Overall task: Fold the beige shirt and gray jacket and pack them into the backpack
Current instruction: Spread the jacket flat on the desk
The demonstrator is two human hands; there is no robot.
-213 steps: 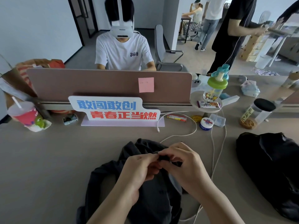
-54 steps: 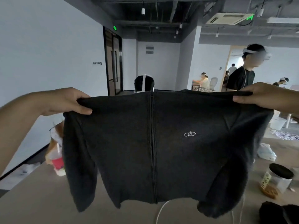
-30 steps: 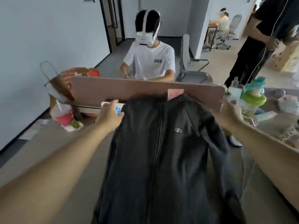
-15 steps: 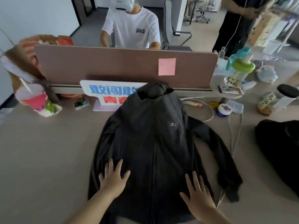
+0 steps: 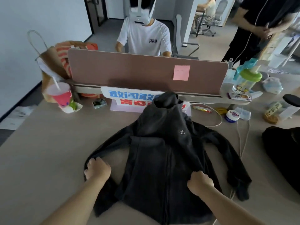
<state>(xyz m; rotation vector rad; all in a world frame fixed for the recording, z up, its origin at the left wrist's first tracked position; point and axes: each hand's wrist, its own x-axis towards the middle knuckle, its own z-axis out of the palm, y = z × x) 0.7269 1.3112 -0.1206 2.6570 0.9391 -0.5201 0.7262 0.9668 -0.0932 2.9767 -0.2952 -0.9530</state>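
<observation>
Jacket flat on desk, front up, zip closed, hood bunched against sign. Left hand fisted around left sleeve, fingers curled into the fabric. Right hand curled too, pinching a fold on the body's right side. Right sleeve loose, trailing outward. Backpack at right desk edge, near that sleeve, not touching.
</observation>
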